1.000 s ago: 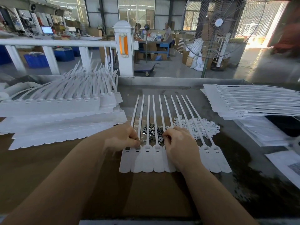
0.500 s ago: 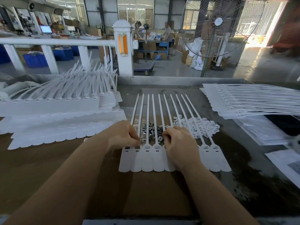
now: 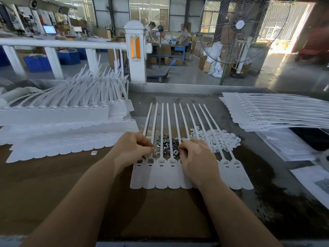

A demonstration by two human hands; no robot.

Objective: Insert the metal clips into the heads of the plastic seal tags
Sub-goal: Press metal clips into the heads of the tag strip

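Both curled hands, left hand (image 3: 132, 148) and right hand (image 3: 194, 157), pinch at the seal tags (image 3: 161, 172) beside the metal clips (image 3: 166, 143).

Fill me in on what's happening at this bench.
A person is fitting metal clips into the heads of a joined row of white seal tags lying flat on the table. The left hand works at the leftmost heads, where clips look seated; the right hand rests curled mid-row. More tags are stacked on both sides.
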